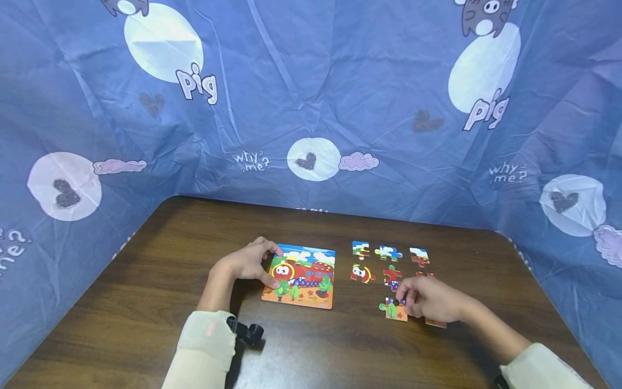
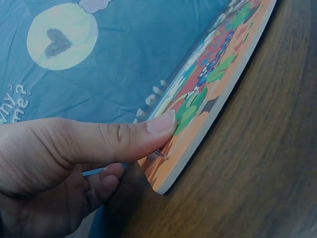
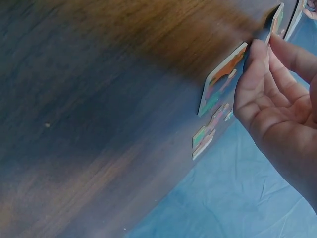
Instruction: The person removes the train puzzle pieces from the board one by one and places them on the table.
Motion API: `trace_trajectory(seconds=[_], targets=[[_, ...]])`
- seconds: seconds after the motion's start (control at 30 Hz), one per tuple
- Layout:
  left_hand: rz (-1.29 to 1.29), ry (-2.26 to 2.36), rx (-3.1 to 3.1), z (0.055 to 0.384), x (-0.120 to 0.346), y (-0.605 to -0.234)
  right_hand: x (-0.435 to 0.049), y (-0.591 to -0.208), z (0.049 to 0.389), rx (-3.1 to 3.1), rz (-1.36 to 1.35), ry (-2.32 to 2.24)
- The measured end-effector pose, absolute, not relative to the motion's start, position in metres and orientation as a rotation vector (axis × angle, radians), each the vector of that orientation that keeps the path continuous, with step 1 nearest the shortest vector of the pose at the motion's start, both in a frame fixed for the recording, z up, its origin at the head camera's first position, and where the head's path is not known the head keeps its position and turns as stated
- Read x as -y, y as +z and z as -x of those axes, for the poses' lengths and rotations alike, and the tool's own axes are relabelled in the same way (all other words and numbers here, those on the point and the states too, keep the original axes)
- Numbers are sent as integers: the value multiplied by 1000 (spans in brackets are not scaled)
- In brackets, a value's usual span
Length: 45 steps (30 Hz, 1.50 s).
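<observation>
My left hand (image 1: 248,263) grips the left side of a square picture board (image 1: 311,300) printed with a red train. In the left wrist view, the thumb (image 2: 143,131) lies on the printed face near a corner, the other fingers beyond the edge. My right hand (image 1: 430,297) is over the loose jigsaw pieces at the right. Its thumb and forefinger pinch the right edge of a jigsaw piece (image 1: 394,310) with a green tree on orange ground. That piece (image 3: 278,17) shows nearly edge-on in the right wrist view.
Several other jigsaw pieces lie in loose rows, among them a train-face piece (image 1: 360,273), a cloud piece (image 1: 388,252) and an orange-edged piece (image 1: 435,324) partly behind the right hand. The brown wooden table (image 1: 311,351) meets a blue printed cloth (image 1: 311,113) at its far edge and sides.
</observation>
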<state>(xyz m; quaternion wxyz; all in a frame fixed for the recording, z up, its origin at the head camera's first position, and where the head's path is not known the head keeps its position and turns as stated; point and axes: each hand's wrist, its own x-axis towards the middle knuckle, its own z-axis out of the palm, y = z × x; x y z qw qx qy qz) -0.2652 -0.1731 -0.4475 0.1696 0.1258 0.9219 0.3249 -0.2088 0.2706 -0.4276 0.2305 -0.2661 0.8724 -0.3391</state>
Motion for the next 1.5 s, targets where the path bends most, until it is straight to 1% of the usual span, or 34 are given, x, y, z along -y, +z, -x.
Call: trace_trajectory(seconds=[0.47, 0.73, 1.03, 1.27, 1.5], targets=[[-355, 926, -2628, 267, 173, -449, -270, -429, 211, -2434, 781, -901], [-373, 926, -2627, 266, 174, -449, -260, -422, 219, -2477, 810, -918], [-363, 940, -2623, 266, 174, -450, -222, -418, 229, -2502, 855, -888], [-352, 953, -2616, 266, 173, -449, -184, -416, 242, -2530, 886, -832], [-362, 944, -2615, 265, 174, -447, -142, -420, 252, -2509, 868, -884]])
